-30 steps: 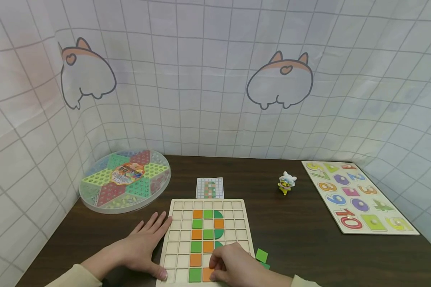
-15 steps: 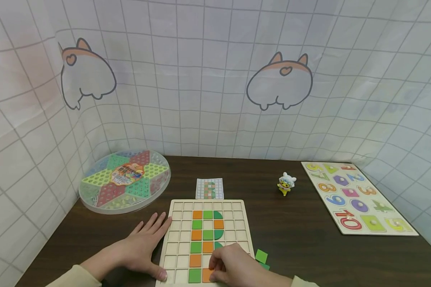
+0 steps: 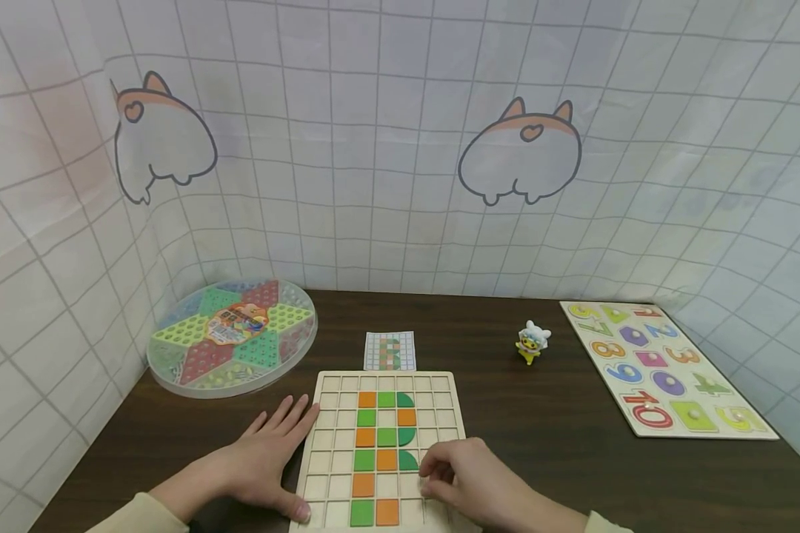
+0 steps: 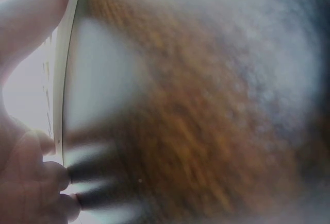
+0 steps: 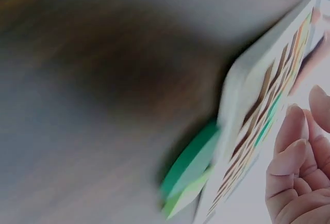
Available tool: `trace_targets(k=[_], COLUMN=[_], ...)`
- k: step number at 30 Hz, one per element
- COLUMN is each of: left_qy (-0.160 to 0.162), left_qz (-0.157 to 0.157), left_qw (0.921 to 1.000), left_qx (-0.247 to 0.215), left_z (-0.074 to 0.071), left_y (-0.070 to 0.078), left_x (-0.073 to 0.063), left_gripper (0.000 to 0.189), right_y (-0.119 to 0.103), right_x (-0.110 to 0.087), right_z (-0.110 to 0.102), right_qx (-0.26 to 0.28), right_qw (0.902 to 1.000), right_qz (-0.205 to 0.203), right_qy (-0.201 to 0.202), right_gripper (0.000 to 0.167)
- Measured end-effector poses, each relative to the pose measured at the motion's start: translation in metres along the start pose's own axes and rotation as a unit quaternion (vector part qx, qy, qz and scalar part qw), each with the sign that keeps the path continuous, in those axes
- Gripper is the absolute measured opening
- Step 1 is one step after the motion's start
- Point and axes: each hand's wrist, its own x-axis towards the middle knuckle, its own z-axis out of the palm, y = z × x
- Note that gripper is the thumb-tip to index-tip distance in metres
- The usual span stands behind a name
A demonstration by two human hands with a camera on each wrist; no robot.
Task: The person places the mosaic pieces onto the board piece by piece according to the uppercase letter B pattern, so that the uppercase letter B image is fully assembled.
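Observation:
A pale wooden grid board (image 3: 318,462) lies in front of me in the head view. Orange and green square tiles (image 3: 363,460) sit in its cells, with dark green rounded pieces (image 3: 408,460) on their right side. My left hand (image 3: 256,463) rests spread at the board's left edge, its thumb on the corner. Over the board's lower right side hovers my right hand (image 3: 470,477), fingers loosely bent, nothing between thumb and fingertips. In the right wrist view a dark green piece (image 5: 193,154) and a light green tile (image 5: 188,195) lie against the board's edge; my right hand hides them in the head view.
A small printed pattern card (image 3: 390,351) lies behind the board. To the left is a round Chinese checkers set (image 3: 233,337). A small white and yellow figurine (image 3: 532,342) and a number puzzle board (image 3: 663,370) are on the right. A gridded curtain (image 3: 400,148) surrounds the dark table.
My right hand has let go of the orange tile in the bottom row and moved right, uncovering the lower cells. The left hand has stayed put.

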Motion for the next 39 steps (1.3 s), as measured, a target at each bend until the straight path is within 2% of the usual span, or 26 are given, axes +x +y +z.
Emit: trace_targets(k=[6,12,21,32,39], left_qy=[0.001,0.001,0.000,0.001,0.008], left_qz=[0.001,0.001,0.003,0.002,0.007], left_qw=[1.0000,1.0000,1.0000,1.0000,0.9999], left_qx=[0.001,0.002,0.004,0.004,0.011], left_z=[-0.001,0.000,0.001,0.000,0.001], left_y=[0.001,0.000,-0.001,0.000,0.000], left_x=[-0.001,0.000,0.001,0.000,-0.001], left_gripper=[0.139,0.139,0.138,0.139,0.140], right_y=[0.022,0.046,0.070,0.068,0.072], right_x=[-0.012,-0.022,-0.031,-0.027,-0.024], right_z=[-0.024,-0.042,-0.046,-0.044,-0.046], right_qx=[-0.029,-0.061,-0.022,-0.005,-0.032], right_qw=[0.9980,0.9944,0.9990,0.9984,0.9979], right_qz=[-0.010,0.015,0.035,0.056,0.052], right_qy=[0.055,0.085,0.018,0.005,0.020], right_gripper=[0.005,0.004,0.010,0.019,0.017])
